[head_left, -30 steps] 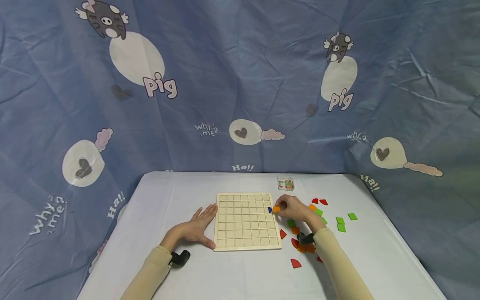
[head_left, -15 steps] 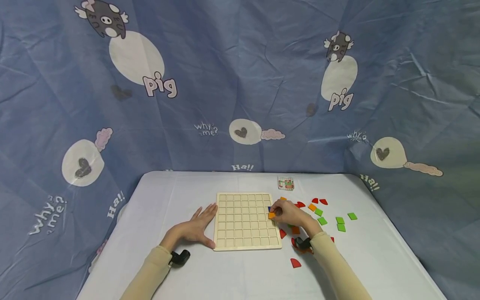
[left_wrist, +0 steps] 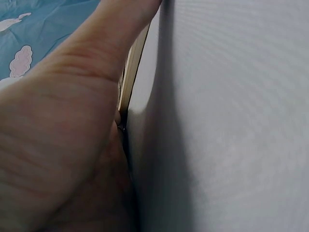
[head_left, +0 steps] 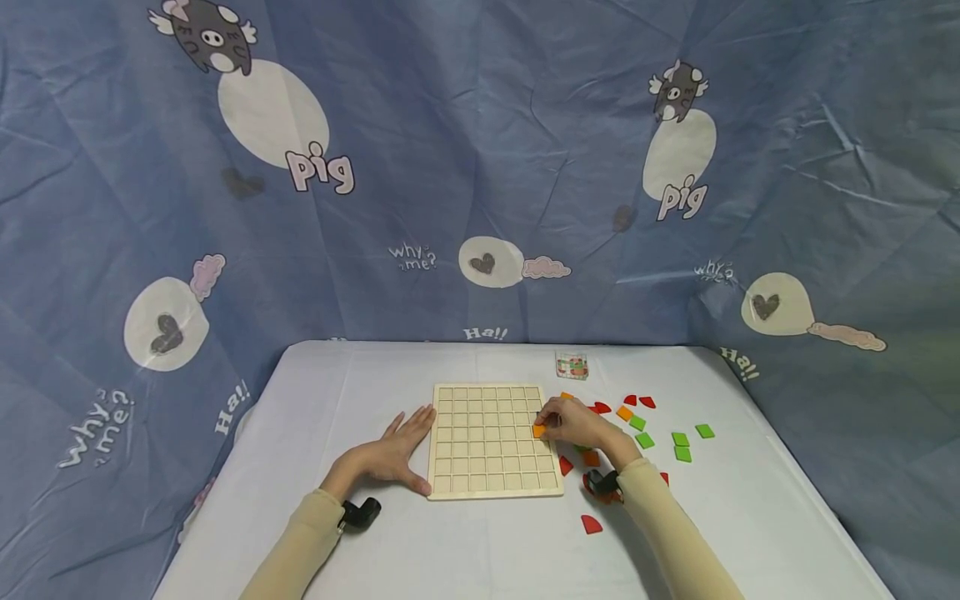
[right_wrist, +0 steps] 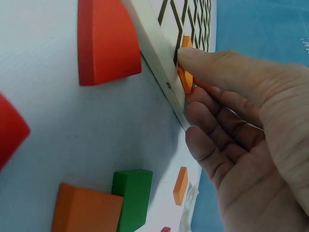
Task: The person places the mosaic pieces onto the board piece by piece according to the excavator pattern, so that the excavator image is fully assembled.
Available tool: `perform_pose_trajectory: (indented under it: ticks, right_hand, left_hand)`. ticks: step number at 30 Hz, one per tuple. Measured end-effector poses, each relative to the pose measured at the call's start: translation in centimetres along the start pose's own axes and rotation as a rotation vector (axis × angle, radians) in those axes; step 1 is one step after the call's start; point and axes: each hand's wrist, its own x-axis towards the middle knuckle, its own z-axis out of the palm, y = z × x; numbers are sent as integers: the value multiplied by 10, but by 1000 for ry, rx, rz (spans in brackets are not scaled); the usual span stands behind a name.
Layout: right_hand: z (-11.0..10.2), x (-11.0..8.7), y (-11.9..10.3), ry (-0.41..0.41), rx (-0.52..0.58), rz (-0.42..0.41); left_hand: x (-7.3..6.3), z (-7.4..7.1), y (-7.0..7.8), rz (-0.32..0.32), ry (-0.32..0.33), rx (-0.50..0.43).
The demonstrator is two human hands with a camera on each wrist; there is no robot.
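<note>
A pale wooden board (head_left: 487, 442) with a grid of square cells lies on the white table. My left hand (head_left: 390, 454) lies spread against the board's left edge, with the thumb at its near left corner. In the left wrist view the hand (left_wrist: 63, 130) hides most of the board (left_wrist: 131, 72). Over the board's right edge, my right hand (head_left: 573, 422) pinches an orange square tile (head_left: 539, 431) between thumb and fingers. The right wrist view shows this orange tile (right_wrist: 186, 81) at the grid's edge cells. The blue piece is mostly hidden by the right hand.
Loose red quarter-round pieces (head_left: 592, 524), green tiles (head_left: 681, 439) and orange tiles (head_left: 625, 412) lie scattered right of the board. A small printed card (head_left: 572, 367) lies behind them. A patterned blue cloth (head_left: 420, 167) hangs behind the table.
My right hand has carried the orange tile left and slightly nearer, from beside the board onto its right edge column, covering the blue piece. My left hand has stayed in place.
</note>
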Motion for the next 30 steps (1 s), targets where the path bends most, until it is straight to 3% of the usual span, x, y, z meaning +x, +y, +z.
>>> perform_pose_trajectory:
  ticks: [14,24,30]
  right_hand:
    - [2,-3,-4,23,-26,38]
    - [-8,-14,7,130,16,32]
    - [-19,-27,15,126,-18,100]
  left_hand:
    - [1,1,-1,1,-5,18]
    - [2,2,-3,-1,0,22]
    - [2,3,-4,-3,-1,37]
